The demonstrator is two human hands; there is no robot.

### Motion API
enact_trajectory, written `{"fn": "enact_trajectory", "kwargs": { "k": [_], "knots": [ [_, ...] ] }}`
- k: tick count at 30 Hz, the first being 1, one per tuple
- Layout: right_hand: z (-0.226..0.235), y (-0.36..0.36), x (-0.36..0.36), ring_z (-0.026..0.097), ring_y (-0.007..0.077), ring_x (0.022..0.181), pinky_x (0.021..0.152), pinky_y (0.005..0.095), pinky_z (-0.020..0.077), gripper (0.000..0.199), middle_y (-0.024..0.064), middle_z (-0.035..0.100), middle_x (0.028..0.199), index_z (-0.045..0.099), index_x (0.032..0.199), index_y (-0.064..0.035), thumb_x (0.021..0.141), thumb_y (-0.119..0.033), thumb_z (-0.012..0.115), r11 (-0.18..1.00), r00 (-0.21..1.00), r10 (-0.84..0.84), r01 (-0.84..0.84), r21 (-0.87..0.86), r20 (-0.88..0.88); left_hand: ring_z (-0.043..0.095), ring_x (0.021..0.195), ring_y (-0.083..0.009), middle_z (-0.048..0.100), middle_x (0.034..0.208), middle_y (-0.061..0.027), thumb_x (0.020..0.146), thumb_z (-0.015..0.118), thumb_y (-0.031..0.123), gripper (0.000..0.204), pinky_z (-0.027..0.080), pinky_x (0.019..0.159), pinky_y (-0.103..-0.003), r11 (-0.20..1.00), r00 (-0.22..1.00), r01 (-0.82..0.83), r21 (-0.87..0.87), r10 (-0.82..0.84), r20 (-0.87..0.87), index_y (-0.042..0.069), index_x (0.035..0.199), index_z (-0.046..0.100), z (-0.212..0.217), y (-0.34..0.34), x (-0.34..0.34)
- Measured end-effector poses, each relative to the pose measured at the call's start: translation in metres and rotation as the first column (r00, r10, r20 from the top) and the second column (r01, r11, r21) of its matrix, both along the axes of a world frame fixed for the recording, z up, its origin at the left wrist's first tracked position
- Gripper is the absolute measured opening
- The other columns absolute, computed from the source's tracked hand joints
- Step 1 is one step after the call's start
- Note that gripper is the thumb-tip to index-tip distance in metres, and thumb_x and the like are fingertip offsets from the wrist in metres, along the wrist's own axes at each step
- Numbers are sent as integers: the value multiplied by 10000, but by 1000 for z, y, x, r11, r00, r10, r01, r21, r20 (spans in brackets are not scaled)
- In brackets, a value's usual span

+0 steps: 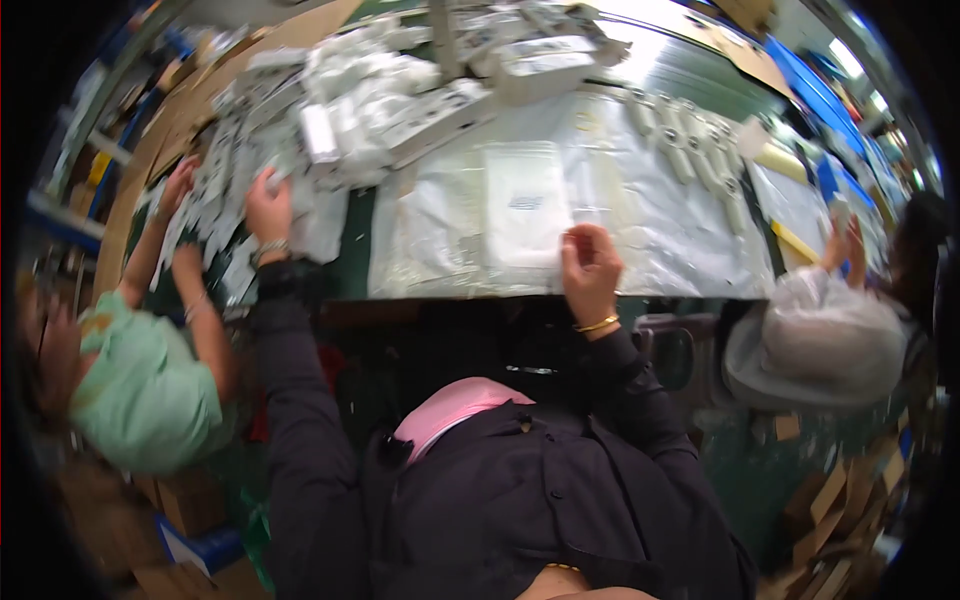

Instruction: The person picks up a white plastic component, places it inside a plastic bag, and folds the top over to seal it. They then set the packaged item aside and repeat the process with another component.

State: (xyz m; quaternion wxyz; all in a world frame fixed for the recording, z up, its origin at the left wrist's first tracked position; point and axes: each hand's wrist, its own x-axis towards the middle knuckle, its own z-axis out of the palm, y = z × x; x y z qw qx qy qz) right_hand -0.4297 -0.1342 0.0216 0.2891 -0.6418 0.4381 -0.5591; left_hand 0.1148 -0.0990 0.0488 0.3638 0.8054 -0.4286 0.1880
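A flat white translucent plastic bag (526, 205) with small print in its middle lies before me on the plastic-covered table. My right hand (592, 265) is at the bag's lower right corner, thumb and fingers pinched on its edge. Out to the left, my left hand (268, 208) is closed at the near side of a heap of white wrapped pieces (365, 75). Something small and pale shows at its fingertips, too blurred to name. Beside that heap lies a long white box (438, 118) with dark round marks.
White handled tools (690, 140) lie in a row at the right of the clear plastic sheet (660, 240). A white carton (543, 68) stands at the back, by a metal post (444, 40). Co-workers sit on both sides, one in a green shirt (150, 390) close on my left.
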Motion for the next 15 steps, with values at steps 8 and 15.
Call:
{"fn": "enact_trajectory", "kwargs": {
  "k": [8, 15],
  "knots": [
    [8, 0, -6, 669, 181, 690, 646, 328, 542, 107, 80, 676, 838, 682, 992, -50, 899, -11, 717, 1000, 996, -19, 18, 6, 88, 648, 1218, -367, 712, 1301, -175, 1008, 759, 192, 324, 495, 1074, -476, 899, 954, 205, -387, -94, 286, 23, 1282, 717, 24, 8, -143],
    [-4, 4, 11, 679, 296, 723, 671, 393, 552, 102, 153, 651, 828, 660, 996, -31, 898, -27, 685, 997, 998, -3, 7, -80, 56, 607, 1288, -387, 635, 1376, -201, 1030, 675, 61, 253, 473, 1108, -505, 771, 802, 596, -222, -582, 134, -50, 1257, 686, 7, 27, -313]
  ]
}}
